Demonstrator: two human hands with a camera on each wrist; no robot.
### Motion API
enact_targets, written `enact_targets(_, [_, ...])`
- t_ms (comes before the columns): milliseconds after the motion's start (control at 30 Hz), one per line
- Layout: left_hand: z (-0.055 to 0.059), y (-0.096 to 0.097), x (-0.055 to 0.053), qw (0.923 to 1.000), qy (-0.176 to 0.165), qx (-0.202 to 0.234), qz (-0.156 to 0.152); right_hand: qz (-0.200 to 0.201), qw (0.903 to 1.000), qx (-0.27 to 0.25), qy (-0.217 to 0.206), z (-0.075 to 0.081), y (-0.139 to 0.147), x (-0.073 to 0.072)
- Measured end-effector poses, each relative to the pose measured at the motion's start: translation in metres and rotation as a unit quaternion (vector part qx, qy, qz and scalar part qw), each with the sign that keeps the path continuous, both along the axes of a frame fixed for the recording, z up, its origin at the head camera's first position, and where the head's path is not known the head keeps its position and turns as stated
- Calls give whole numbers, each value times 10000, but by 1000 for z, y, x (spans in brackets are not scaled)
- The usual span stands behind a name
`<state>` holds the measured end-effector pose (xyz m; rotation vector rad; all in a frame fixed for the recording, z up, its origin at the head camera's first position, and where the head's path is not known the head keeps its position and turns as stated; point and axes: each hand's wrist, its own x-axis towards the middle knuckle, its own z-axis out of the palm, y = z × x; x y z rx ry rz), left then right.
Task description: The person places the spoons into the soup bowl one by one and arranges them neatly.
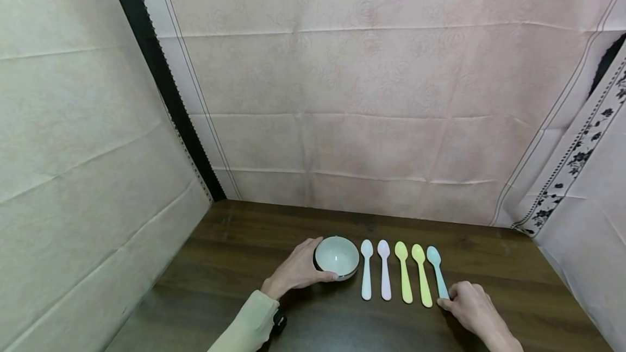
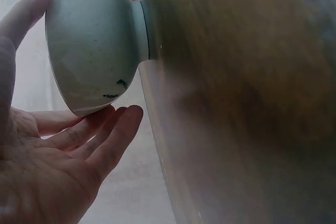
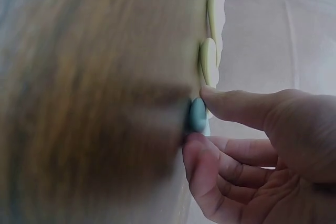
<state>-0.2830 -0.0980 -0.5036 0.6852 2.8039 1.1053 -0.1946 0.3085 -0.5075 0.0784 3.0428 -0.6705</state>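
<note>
A small pale green bowl (image 1: pixel 337 255) stands upright on the table, and my left hand (image 1: pixel 303 268) grips it from the left, thumb on its near side and fingers round the far side. In the left wrist view, dark marks show on the outside of the bowl (image 2: pixel 92 40). My right hand (image 1: pixel 471 308) pinches the handle end of a light blue spoon (image 1: pixel 437 270) between thumb and fingers. That spoon lies at the right end of a row. Left of it lie two yellow-green spoons (image 1: pixel 405 276) (image 1: pixel 423 278), a lavender spoon (image 1: pixel 385 270) and a pale mint spoon (image 1: pixel 367 270) nearest the bowl.
The dark wooden table (image 1: pixel 220 270) ends at a pale cloth wall (image 1: pixel 371 145) behind. More cloth hangs at the left (image 1: pixel 98 205) and the right (image 1: pixel 592 232), bounding the tabletop. A black strip (image 1: pixel 166 80) runs down the left corner.
</note>
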Motion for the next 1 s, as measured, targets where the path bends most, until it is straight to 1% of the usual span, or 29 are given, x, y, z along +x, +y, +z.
enact_targets(233, [0, 0, 0, 10000, 15, -2, -15, -228, 9995, -107, -191, 1, 0, -1])
enact_targets(500, [-1, -1, -2, 10000, 76, -57, -20, -400, 9985, -249, -283, 2, 0, -1])
enact_targets(800, [-1, -1, -3, 9999, 87, -53, -39, -458, 9981, -368, -183, -1, 2, 0])
enact_targets(1000, [-1, -1, -4, 10000, 76, -49, -35, -572, 9970, -520, -94, -2, 2, 1])
